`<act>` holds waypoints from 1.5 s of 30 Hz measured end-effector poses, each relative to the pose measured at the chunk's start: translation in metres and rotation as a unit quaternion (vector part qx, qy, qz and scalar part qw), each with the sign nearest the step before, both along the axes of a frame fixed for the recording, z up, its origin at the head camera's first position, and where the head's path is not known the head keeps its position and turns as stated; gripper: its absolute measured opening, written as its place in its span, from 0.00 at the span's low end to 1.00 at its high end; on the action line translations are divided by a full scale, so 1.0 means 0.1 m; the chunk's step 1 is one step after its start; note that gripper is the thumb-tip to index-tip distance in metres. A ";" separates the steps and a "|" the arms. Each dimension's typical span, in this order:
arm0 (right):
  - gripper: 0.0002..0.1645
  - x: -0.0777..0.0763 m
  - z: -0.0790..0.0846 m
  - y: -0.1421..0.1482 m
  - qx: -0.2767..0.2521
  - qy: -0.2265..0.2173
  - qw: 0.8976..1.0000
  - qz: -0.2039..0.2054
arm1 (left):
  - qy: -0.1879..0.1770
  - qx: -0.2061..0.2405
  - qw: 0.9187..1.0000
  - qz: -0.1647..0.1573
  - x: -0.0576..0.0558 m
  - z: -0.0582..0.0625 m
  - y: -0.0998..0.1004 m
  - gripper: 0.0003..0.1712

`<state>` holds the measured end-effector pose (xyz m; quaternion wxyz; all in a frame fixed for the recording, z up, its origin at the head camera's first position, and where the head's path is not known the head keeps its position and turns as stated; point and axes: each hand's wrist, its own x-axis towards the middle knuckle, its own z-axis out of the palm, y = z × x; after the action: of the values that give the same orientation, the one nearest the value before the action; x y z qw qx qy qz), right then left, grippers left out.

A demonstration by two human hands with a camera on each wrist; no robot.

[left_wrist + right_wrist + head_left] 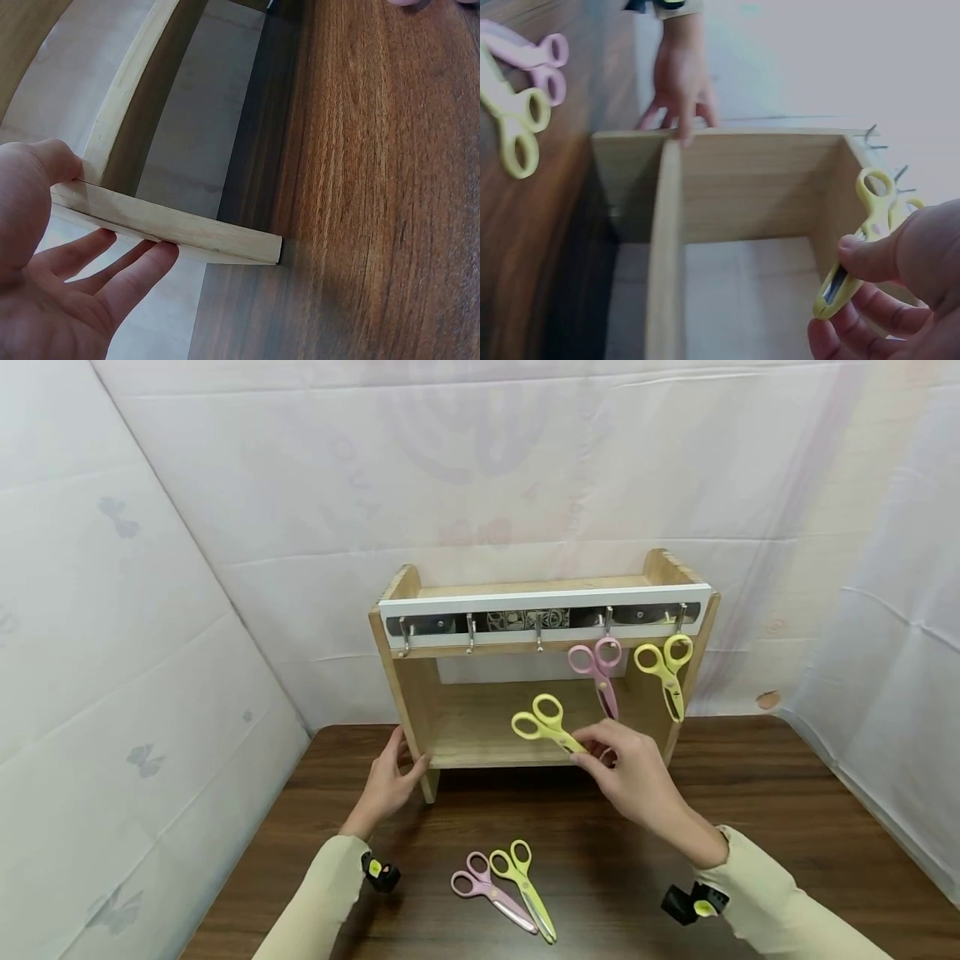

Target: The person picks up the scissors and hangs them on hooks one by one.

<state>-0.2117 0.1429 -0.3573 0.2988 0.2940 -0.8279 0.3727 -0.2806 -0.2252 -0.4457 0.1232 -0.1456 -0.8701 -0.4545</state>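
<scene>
My right hand (633, 768) pinches a pair of yellow scissors (552, 727) by the blades, handle loops pointing up and left, in front of the wooden shelf (480, 714). In the right wrist view, thumb and fingers close on the blades of these scissors (876, 214). My left hand (388, 783) grips the shelf's left side panel (172, 221), thumb at the front and fingers along the outer face. From the two rightmost hooks of the rail (450, 625) hang pink scissors (602, 675) and yellow scissors (670, 672); its other hooks are bare.
Pink scissors (497, 896) and yellow scissors (525, 881) lie side by side on the dark wooden table (630, 906), in front of the shelf. White patterned sheeting (337, 485) stands behind the shelf and along both sides.
</scene>
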 end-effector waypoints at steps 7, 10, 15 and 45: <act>0.11 -0.07 0.19 -0.13 -0.056 0.019 0.998 -0.006 | 0.009 0.008 1.000 -0.009 -0.02 0.01 0.01 0.35; 0.11 -0.10 0.25 -0.19 -0.075 0.024 0.997 -0.008 | 0.010 0.009 1.000 -0.006 -0.01 0.01 0.01 0.35; 0.10 -0.19 0.28 -0.28 -0.091 0.026 0.995 -0.018 | 0.011 0.008 1.000 -0.003 0.01 0.02 -0.01 0.34; 0.08 -0.31 0.11 -0.41 -0.123 -0.021 0.991 -0.044 | 0.010 0.008 1.000 -0.002 0.02 0.01 0.00 0.35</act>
<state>-0.2429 0.1014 -0.3466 0.3313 0.2106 -0.7940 0.4641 -0.2785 -0.2249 -0.4448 0.1320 -0.1512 -0.8649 -0.4602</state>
